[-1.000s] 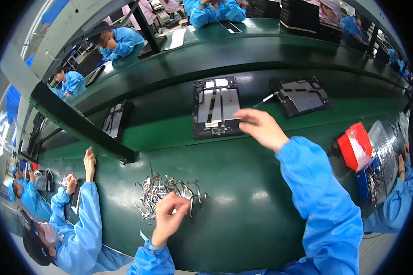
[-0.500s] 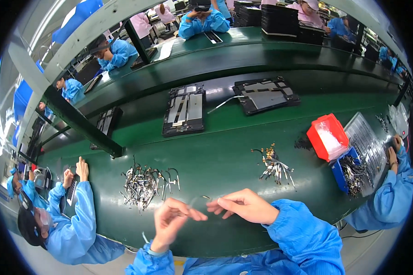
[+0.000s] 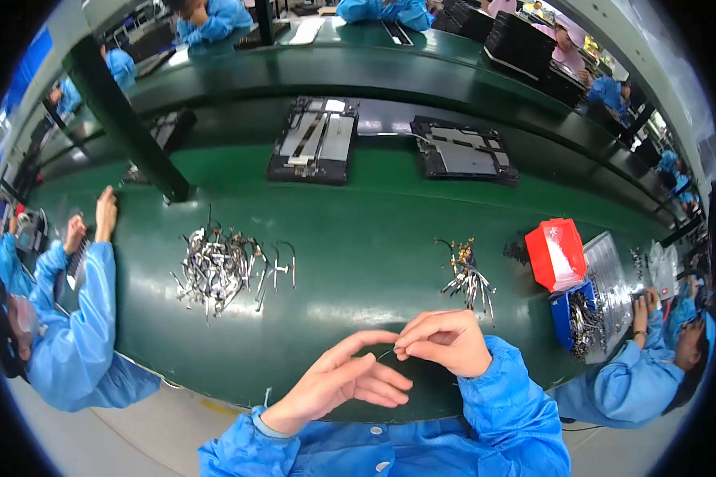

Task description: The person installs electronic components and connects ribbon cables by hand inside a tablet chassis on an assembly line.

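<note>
Wire (image 3: 384, 354) pinched between right hand (image 3: 445, 343) and left hand (image 3: 344, 382).

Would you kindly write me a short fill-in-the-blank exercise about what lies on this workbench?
1. The workbench surface is coloured ____.
2. The person's right hand pinches a thin ____ between its fingertips.
3. The small plastic bin near the right edge is coloured ____.
4. The larger pile of grey metal wire pieces lies on the person's ____ side.

Missing words: green; wire; red; left

Cable pile (image 3: 219, 266) lies left, connector bunch (image 3: 468, 277) right, on the table (image 3: 358, 230).
</note>
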### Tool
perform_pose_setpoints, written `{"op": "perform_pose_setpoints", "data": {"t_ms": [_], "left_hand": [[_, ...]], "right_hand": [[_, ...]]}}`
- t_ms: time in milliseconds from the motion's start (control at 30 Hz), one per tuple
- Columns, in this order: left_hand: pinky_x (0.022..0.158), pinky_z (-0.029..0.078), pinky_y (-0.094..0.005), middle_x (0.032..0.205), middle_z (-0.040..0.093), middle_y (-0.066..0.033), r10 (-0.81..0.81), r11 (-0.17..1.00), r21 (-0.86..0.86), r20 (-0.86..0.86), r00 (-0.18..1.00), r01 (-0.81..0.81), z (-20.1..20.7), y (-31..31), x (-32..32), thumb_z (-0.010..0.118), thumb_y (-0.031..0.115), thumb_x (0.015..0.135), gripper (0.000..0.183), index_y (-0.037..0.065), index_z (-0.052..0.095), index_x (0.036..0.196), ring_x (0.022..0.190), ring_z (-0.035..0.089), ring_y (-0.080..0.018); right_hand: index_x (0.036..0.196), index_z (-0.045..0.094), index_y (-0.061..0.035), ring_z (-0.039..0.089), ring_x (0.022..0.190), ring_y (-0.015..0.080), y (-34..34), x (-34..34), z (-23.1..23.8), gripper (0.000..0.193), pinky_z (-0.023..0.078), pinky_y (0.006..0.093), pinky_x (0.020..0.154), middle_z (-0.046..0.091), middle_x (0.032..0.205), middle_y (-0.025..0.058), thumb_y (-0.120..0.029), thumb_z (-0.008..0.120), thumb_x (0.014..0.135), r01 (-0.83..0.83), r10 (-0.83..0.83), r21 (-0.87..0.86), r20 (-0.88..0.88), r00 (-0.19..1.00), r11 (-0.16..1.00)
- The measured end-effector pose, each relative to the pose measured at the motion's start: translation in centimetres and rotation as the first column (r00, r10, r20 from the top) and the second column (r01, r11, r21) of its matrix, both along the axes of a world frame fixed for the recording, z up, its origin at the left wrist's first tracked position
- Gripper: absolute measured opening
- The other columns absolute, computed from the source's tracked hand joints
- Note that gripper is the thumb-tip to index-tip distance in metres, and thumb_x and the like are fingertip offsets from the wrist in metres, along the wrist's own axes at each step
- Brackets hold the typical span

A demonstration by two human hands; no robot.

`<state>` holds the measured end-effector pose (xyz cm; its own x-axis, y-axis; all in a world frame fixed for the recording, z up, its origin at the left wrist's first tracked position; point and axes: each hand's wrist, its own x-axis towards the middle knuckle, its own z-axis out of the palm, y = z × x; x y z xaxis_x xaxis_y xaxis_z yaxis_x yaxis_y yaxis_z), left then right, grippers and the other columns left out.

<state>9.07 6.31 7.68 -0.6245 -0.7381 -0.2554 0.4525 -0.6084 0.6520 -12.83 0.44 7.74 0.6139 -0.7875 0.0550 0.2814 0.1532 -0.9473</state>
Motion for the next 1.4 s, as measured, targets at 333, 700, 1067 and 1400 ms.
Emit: {"op": "perform_pose_setpoints", "data": {"t_ms": [333, 700, 1067, 1400], "left_hand": [[0.089, 0.057, -0.0346, 0.107, 0.069, -0.0197, -0.178, 0.971, -0.132, 0.156, 0.971, 0.199, -2.2, -0.7, 5.9, 0.042, 0.016, 0.106, 0.030, -0.006, 0.057, 0.119, 0.100, 0.069, -0.0250], [0.058, 0.054, -0.0307, 0.078, 0.068, -0.0126, 0.559, 0.606, -0.794, 0.385, 0.735, -0.045, -1.5, 2.6, 2.3, 0.071, 0.008, 0.087, 0.017, -0.001, 0.066, 0.100, 0.063, 0.068, -0.0246], [0.062, 0.057, -0.0321, 0.087, 0.072, -0.0130, 0.547, 0.495, -0.832, 0.524, 0.653, 0.252, -0.8, 1.7, -5.4, 0.067, 0.003, 0.089, 0.020, -0.003, 0.064, 0.108, 0.069, 0.070, -0.0240], [0.064, 0.055, -0.0279, 0.090, 0.074, -0.0153, 0.485, 0.733, -0.677, 0.589, 0.646, 0.067, -1.4, 1.6, -9.3, 0.052, -0.004, 0.094, 0.028, -0.003, 0.058, 0.121, 0.072, 0.072, -0.0188]], "right_hand": [[0.091, 0.073, -0.0029, 0.063, 0.101, 0.0306, -1.3, 5.1, 3.1, 0.017, 0.050, 0.0426, 0.088, 0.071, 0.099, 0.0094, 0.004, 0.075, 0.076, -0.150, -0.394, -0.773, -0.468, 0.791, 0.617], [0.101, 0.072, 0.0037, 0.070, 0.088, 0.0279, 4.1, 5.1, 1.8, 0.026, 0.058, 0.0343, 0.076, 0.070, 0.099, 0.0157, 0.002, 0.076, 0.075, -0.003, -0.363, -0.702, -0.372, 0.854, 0.712], [0.085, 0.071, 0.0011, 0.071, 0.073, 0.0219, 3.9, -3.1, 0.1, 0.018, 0.058, 0.0291, 0.058, 0.070, 0.086, 0.0102, 0.003, 0.077, 0.068, 0.150, -0.554, -0.810, -0.241, 0.797, 0.567], [0.092, 0.071, 0.0043, 0.071, 0.073, 0.0262, 2.6, -6.1, -1.9, 0.020, 0.060, 0.0318, 0.064, 0.070, 0.092, 0.0148, 0.001, 0.077, 0.074, 0.216, -0.546, -0.772, -0.196, 0.815, 0.598]]}}
